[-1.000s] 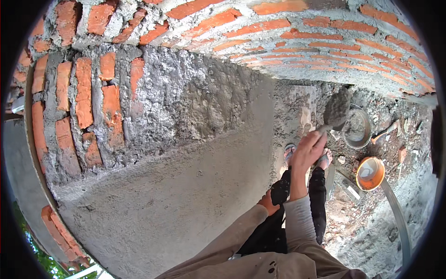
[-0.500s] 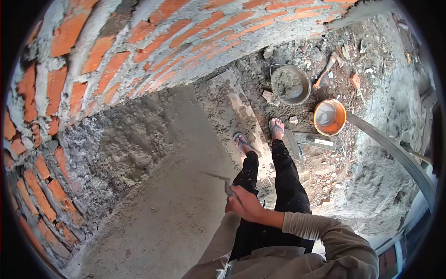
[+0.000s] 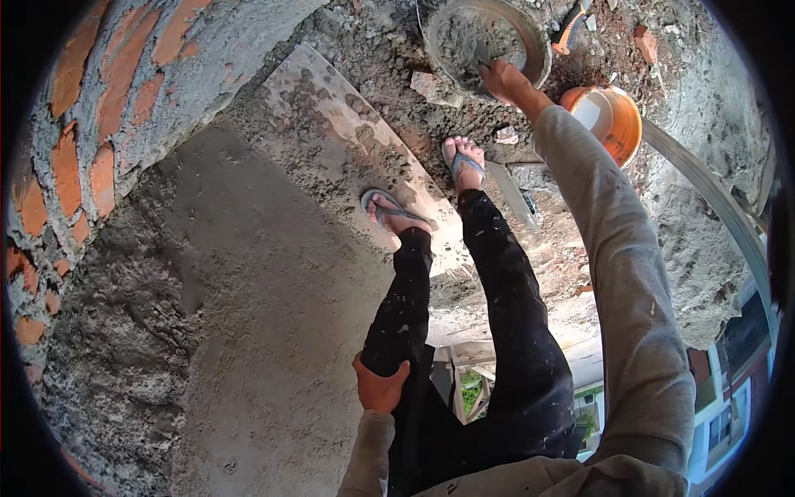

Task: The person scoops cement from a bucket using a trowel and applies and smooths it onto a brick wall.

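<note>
My right arm stretches forward, and my right hand is closed around a trowel, its blade over the wet mortar inside a grey bucket. The hand covers most of the trowel's handle, and whether the blade digs into the mortar I cannot tell. My left hand lies on my left knee, thumb spread apart, holding no tool; its fingers are partly hidden. Left of my legs spreads a grey mortar surface, smooth in the middle and rough along the wall side.
An orange bucket with whitish contents stands beside my right forearm. A mortar-stained plank lies under my left foot. A tool with an orange-and-black handle and brick pieces lie beyond. A brick wall rises on the left.
Both hands were together near the trowel by my left leg. My right hand has carried the trowel forward to the grey bucket; my left hand has come to my knee. The view has moved closer.
</note>
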A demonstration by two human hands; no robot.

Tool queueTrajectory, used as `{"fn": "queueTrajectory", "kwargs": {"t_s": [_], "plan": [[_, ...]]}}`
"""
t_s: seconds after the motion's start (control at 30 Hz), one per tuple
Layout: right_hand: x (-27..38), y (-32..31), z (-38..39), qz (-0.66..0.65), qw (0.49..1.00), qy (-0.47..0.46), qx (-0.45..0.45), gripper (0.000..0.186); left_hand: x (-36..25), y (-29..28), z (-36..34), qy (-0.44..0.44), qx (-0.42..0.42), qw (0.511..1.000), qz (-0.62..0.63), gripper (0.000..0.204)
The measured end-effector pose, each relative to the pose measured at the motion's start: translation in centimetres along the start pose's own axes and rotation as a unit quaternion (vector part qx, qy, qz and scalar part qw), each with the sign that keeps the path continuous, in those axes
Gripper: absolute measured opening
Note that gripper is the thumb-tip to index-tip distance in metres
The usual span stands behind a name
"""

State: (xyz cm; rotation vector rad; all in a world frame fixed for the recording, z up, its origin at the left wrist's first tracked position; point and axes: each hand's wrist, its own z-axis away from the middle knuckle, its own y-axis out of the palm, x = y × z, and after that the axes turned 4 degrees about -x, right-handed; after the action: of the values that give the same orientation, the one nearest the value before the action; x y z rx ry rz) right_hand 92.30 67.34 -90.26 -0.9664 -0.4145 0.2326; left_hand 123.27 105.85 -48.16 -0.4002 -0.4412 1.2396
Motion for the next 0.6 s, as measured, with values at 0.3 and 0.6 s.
{"fn": "queueTrajectory", "kwargs": {"t_s": [0.3,0.6], "plan": [[12.1,-6.7,8.9,-0.676,0.696,0.224,0.086,0.026,0.9,-3.5,0.2,-0.051,-0.022,0.998,-0.025,0.090],[28.3,-24.3,17.2,-0.795,0.555,0.230,-0.087,0.036,0.7,-3.8,0.3,-0.081,0.065,0.985,-0.138,0.110]]}}
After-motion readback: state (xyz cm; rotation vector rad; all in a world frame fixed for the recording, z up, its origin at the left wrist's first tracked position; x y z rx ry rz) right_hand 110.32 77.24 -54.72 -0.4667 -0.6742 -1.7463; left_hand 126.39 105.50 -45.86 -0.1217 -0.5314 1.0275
